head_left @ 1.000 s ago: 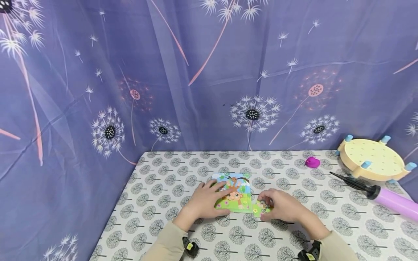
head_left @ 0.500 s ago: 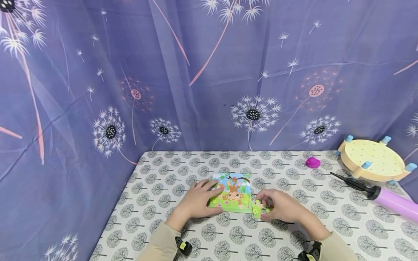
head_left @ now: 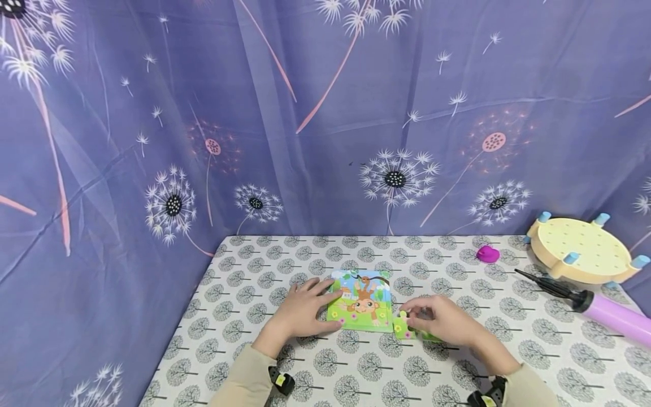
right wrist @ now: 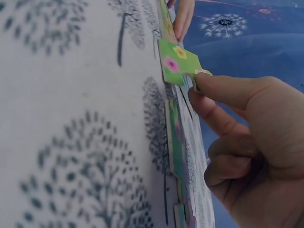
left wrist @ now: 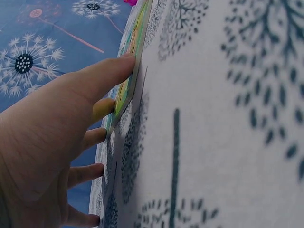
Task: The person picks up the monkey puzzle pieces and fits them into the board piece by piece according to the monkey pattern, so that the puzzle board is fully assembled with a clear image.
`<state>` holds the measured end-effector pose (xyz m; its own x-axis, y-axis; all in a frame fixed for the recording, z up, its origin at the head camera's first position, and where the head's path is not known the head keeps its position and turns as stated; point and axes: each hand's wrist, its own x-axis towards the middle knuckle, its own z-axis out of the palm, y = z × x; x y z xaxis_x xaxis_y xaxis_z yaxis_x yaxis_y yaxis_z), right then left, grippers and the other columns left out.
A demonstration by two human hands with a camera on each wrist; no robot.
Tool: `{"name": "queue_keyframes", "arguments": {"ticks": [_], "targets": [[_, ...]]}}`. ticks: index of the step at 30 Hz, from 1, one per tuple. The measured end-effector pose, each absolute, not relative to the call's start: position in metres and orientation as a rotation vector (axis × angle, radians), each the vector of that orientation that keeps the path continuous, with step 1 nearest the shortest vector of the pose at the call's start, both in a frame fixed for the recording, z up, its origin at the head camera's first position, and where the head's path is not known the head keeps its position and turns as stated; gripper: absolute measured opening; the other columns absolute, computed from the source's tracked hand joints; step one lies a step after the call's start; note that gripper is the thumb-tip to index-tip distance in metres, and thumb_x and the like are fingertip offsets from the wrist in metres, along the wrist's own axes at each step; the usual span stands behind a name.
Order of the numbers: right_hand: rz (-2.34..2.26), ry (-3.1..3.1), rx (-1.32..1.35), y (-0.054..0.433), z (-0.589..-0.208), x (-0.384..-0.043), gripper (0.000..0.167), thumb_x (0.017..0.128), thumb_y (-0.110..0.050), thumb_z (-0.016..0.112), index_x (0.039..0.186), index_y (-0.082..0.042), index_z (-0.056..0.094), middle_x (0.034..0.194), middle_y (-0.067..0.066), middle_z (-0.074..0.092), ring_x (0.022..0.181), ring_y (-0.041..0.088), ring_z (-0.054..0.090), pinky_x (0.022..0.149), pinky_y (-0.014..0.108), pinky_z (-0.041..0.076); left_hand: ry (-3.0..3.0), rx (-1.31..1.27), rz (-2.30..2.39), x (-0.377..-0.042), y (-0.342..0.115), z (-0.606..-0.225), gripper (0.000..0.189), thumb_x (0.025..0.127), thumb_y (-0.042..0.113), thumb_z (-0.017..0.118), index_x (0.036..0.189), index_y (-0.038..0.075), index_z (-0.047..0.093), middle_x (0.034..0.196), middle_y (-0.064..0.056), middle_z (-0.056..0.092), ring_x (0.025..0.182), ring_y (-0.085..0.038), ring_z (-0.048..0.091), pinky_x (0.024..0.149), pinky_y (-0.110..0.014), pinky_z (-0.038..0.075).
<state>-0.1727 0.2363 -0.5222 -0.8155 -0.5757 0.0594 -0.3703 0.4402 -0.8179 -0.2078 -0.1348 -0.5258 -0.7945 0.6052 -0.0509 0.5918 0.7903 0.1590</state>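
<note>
My left hand (head_left: 300, 314) lies with fingers spread at the left edge of a square monkey jigsaw puzzle (head_left: 363, 305); in the left wrist view, the thumb (left wrist: 109, 76) touches the puzzle's edge. My right hand (head_left: 442, 321) pinches a green puzzle piece (right wrist: 178, 61) with a yellow and a pink flower between thumb and index finger. The piece is tilted up, beside the puzzle's lower right corner. Below my right hand, more green puzzle pieces (right wrist: 176, 137) lie on the cloth, mostly hidden by the hand in the head view.
At the back right lies a small purple object (head_left: 488, 254). A cream, round-topped item with blue pegs (head_left: 580, 249) stands at the right edge, near a lilac pump-like tube (head_left: 617, 318) with a black nozzle. A tree-print cloth (head_left: 244, 328) covers the table; a purple curtain (head_left: 325, 169) hangs behind.
My left hand has slid left, uncovering more of the puzzle picture. My right hand has tilted the flowered piece up, and another green piece now shows beneath it.
</note>
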Motion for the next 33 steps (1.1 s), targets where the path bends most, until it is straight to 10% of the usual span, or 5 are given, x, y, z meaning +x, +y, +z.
{"name": "queue_keyframes", "arguments": {"ticks": [24, 33], "targets": [[-1.456, 2.574, -0.618, 0.151, -0.53, -0.195, 0.009, 0.094, -0.018, 0.078, 0.102, -0.013, 0.08, 0.088, -0.006, 0.074, 0.057, 0.01, 0.057, 0.047, 0.022, 0.045, 2.896, 0.93, 0.196, -0.209, -0.135, -0.529, 0.089, 0.092, 0.081, 0.048, 0.164, 0.029, 0.035, 0.17, 0.006, 0.025, 0.154, -0.035, 0.028, 0.112, -0.078, 0.023], [-1.382, 2.657, -0.65, 0.116, -0.532, -0.198, 0.007, 0.094, -0.014, 0.078, 0.1, -0.014, 0.081, 0.088, -0.011, 0.072, 0.077, 0.006, 0.064, 0.071, 0.025, 0.056, 2.894, 0.93, 0.224, -0.209, -0.135, -0.526, 0.086, 0.092, 0.076, 0.053, 0.162, 0.028, 0.039, 0.169, 0.004, 0.031, 0.152, -0.035, 0.031, 0.112, -0.079, 0.024]]}}
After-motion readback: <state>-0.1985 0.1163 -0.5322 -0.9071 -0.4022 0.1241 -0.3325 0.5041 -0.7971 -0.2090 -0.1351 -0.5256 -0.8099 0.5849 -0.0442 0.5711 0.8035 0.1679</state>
